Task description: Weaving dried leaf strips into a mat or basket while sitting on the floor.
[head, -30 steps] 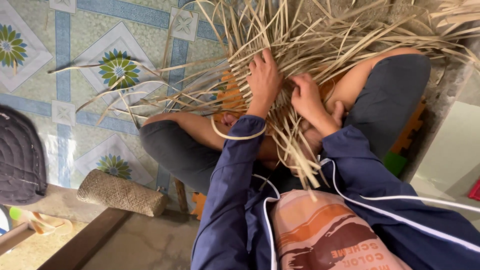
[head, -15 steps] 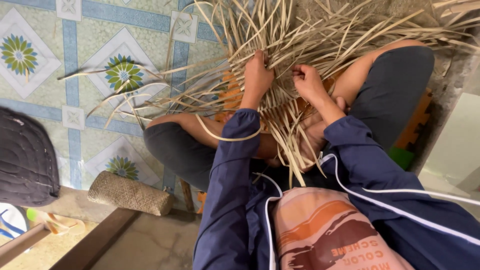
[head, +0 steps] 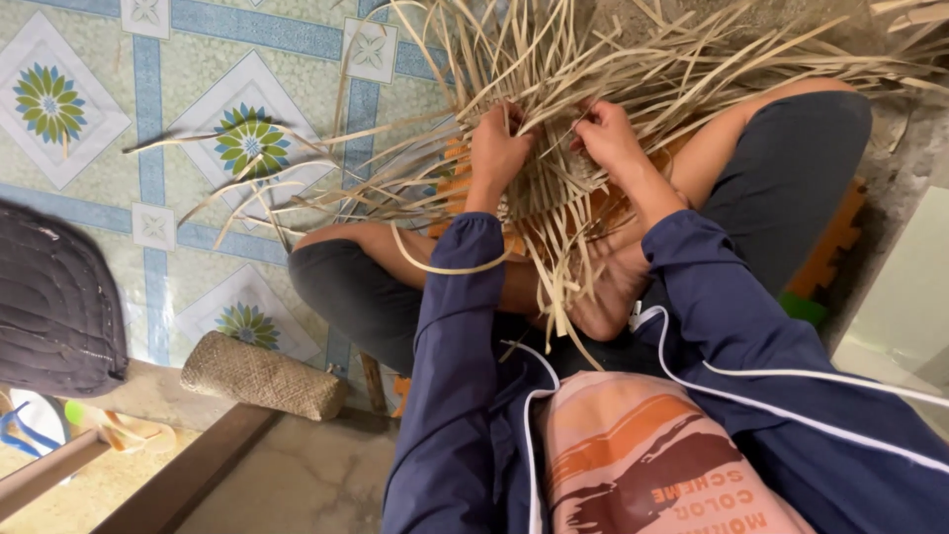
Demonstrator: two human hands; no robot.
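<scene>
I sit cross-legged with a half-woven mat of pale straw strips (head: pixel 554 188) lying over my lap, loose strip ends fanning out on all sides. My left hand (head: pixel 497 148) is curled around strips at the woven edge. My right hand (head: pixel 605 133) pinches a strip just to the right of it, fingers bent. Both hands are close together at the top of the woven patch. Long loose strips (head: pixel 563 287) hang down toward my feet.
A small woven straw cushion (head: pixel 262 378) lies at lower left near a wooden ledge (head: pixel 188 475). A dark quilted bag (head: pixel 54 307) sits at the left edge. Patterned floor tiles (head: pixel 247 138) spread to the left. An orange foam mat (head: pixel 830 247) shows under my right leg.
Both hands have moved up the mat and closer together. My left hand went from lying flat on the weave to gripping strips; my right hand rose and pinched a strip.
</scene>
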